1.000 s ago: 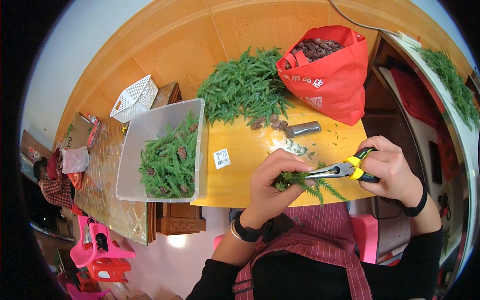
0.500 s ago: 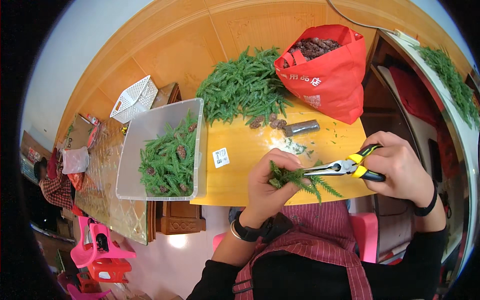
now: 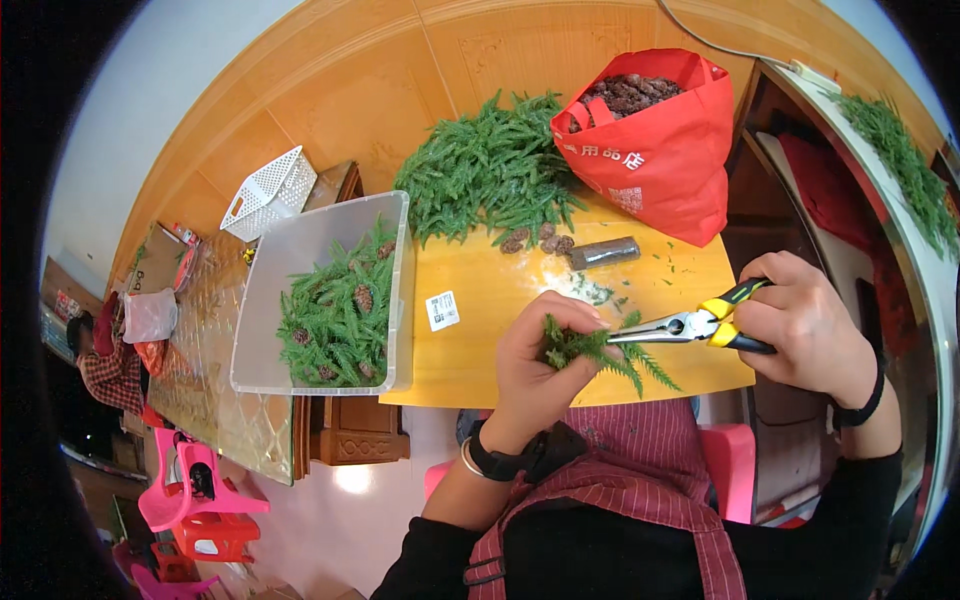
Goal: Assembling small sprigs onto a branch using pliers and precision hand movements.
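Observation:
My left hand [image 3: 548, 358] is closed around a green artificial pine sprig [image 3: 640, 362], whose needle tips stick out to the right. My right hand [image 3: 800, 325] grips a pair of long-nose pliers [image 3: 690, 326] with yellow and black handles. The plier tips meet the sprig beside my left fingertips; the jaws look parted a little. What lies inside my left fist is hidden. Beyond my hands, a few brown pine cones [image 3: 547, 238] and a roll of dark wire-like material [image 3: 604, 253] lie on the yellow table [image 3: 470, 350].
A clear plastic bin [image 3: 402, 300] at the left holds green sprigs with cones. Behind lie a pile of green sprigs [image 3: 485, 175] and a red bag [image 3: 650, 160] filled with cones. A white label [image 3: 442, 311] is near the bin. Another person [image 3: 108, 370] is at far left.
The plier handles have spread apart and my right hand has opened its grip somewhat, moving slightly right. My left hand keeps the sprig in nearly the same place.

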